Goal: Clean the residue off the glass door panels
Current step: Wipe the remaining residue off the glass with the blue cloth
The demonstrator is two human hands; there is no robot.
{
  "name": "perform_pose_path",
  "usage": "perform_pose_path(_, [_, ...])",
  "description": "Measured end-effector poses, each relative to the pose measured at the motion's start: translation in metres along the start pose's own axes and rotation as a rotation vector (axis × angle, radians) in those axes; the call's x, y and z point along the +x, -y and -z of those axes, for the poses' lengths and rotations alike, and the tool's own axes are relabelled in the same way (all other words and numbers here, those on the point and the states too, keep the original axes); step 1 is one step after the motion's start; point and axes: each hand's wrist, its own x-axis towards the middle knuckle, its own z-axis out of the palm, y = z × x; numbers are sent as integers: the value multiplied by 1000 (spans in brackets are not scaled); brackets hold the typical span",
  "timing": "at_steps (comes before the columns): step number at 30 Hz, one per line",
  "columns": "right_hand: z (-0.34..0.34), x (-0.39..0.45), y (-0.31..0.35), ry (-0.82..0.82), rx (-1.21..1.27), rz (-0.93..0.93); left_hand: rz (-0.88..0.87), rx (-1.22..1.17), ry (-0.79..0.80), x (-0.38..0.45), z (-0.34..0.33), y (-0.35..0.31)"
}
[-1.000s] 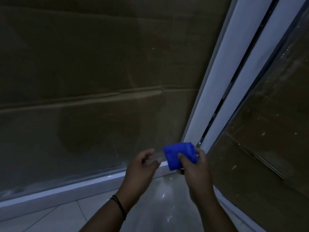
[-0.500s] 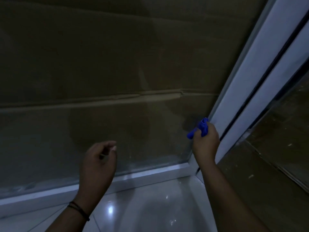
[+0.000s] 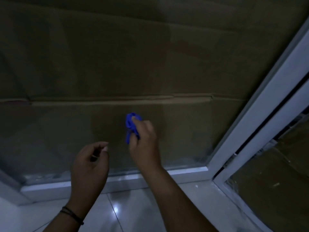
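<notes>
You're wiping mid-frame: your right hand (image 3: 143, 141) grips the blue cloth (image 3: 132, 124) on the glass panel (image 3: 66, 64); left hand (image 3: 90, 163) loosely curled, empty. Next, firm overlapping strokes.

Ahead of you stands the left glass panel (image 3: 100, 64), with cardboard (image 3: 150, 39) behind it. Your right hand (image 3: 144, 144) is up at the panel's lower middle, a cloth (image 3: 131, 124) bunched in its fingers at the hand's 11 o'clock. Your left hand (image 3: 90, 164) hangs at the right hand's 8 o'clock, apart from cloth and glass. The bottom frame rail (image 3: 117, 180) runs beneath both hands, and the tiled floor (image 3: 125, 211) lies nearer you. At 3 o'clock the upright frame (image 3: 260, 114) divides off the right glass panel (image 3: 275, 181).
</notes>
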Motion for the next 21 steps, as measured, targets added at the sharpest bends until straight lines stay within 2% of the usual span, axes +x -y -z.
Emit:
perform_pose_path(2, [-14,-1,14,180,131,-62,0,13,-12,1,7,-1])
perform_pose_path(4, [-11,-2,17,223,346,-219,5,6,-20,1,10,-3])
perform_pose_path(6, [10,-9,4,108,492,-326,8,7,-21,0,11,-4])
perform_pose_path(9, [62,-28,-39,-187,496,-467,18,22,21,-1,8,-2])
perform_pose_path(11, [98,-36,-77,-385,333,-557,26,30,65,-2,4,-3])
perform_pose_path(13, [128,-39,-114,-501,67,-621,-15,53,107,-2,0,-6])
perform_pose_path(17, [155,-35,-163,-483,-209,-683,-141,123,126,3,-3,-10])
perform_pose_path(21, [151,-19,-180,-417,-327,-604,-176,207,118,8,2,1])
